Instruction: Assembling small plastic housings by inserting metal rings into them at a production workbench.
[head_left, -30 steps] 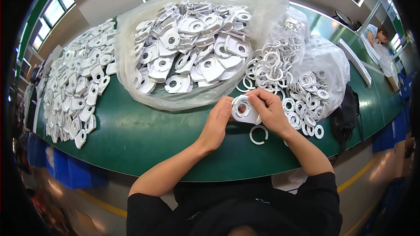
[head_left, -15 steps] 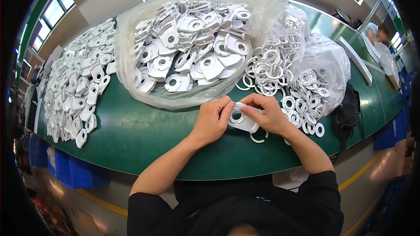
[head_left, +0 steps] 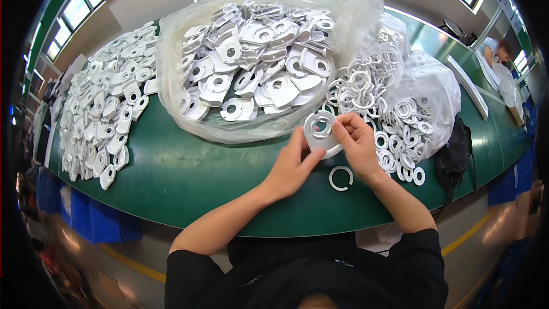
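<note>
The left hand grips the lower left rim of a white plastic plate with a round hole, thumb pressed along its edge, while the right hand pinches the same plate from the right, fingertips curled over its face. Both hands hold it tilted up just above the green table, near the front edge, probably so that the hole faces the person and can be worked on.

At the far left of the table, a spread of similar white plates lies flat in overlapping rows, reaching toward the left edge. Next along, an open clear plastic bag holds a heaped mound of plates, its mouth folded back so pieces can be reached from the front.

Directly below the held plate, a single white split ring lies on the bare table between the wrists, close at hand. To the right, a second clear bag spills a pile of white rings toward the right hand. A black bag hangs over the right front edge.
</note>
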A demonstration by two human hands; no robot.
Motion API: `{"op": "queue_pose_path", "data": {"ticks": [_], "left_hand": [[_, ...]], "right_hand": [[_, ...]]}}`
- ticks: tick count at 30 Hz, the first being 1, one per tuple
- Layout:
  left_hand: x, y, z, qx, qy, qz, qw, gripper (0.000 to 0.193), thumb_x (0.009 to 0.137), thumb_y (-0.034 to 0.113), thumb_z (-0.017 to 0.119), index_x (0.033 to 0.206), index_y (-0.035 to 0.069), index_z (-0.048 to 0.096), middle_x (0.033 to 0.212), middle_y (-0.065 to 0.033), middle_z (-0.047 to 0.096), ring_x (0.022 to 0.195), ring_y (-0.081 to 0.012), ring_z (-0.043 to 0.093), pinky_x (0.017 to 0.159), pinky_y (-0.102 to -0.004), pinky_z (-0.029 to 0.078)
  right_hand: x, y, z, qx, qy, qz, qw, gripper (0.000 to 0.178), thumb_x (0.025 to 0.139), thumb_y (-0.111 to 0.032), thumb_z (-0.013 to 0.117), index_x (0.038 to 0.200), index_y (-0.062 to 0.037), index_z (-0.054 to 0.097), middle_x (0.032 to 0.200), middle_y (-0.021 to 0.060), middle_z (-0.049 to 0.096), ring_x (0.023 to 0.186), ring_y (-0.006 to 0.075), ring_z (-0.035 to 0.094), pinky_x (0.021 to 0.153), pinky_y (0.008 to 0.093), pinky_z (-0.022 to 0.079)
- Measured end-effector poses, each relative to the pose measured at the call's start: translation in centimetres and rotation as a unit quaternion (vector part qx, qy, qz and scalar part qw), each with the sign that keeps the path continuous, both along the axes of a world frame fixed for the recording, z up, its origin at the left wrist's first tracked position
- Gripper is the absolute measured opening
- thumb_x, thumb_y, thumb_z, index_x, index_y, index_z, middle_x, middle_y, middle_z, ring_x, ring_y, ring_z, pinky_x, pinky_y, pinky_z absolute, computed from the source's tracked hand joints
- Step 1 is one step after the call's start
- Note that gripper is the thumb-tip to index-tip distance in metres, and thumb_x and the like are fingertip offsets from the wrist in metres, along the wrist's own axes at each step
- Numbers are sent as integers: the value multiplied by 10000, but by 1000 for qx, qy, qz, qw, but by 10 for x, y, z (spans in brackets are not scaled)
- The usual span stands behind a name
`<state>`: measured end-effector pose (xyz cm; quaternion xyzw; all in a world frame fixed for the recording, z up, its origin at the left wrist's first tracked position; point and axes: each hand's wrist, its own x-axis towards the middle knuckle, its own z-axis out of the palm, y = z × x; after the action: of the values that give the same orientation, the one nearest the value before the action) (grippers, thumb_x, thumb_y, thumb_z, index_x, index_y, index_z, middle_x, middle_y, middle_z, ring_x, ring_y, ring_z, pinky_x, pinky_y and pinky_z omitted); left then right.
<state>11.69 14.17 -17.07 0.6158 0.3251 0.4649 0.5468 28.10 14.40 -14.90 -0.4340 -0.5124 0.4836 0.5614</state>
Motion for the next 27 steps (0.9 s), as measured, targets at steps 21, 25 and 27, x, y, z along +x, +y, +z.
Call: {"op": "queue_pose_path", "data": {"ticks": [21,25,27], "left_hand": [[-109,68,71,-85,200,-21,976,294,872,298,630,959,28,552,790,-45,599,675,-89,558,584,-237,453],[-198,119,118,112,-113,325,932,437,897,417,575,1012,-5,585,943,-104,648,805,-157,597,695,-303,478],[-244,138,127,102,-223,463,852,539,896,454,586,1178,-3,541,1045,-102,625,893,-150,583,731,-305,484]], "right_hand": [[30,5,16,19,-341,72,937,128,846,-45,638,962,6,651,832,47,673,777,98,633,714,238,498],[26,3,17,61,-341,90,934,151,830,-53,654,969,4,660,840,64,677,741,132,624,688,262,491],[23,2,17,60,-345,96,932,162,819,-54,665,972,0,662,851,67,677,737,140,621,681,264,489]]}}
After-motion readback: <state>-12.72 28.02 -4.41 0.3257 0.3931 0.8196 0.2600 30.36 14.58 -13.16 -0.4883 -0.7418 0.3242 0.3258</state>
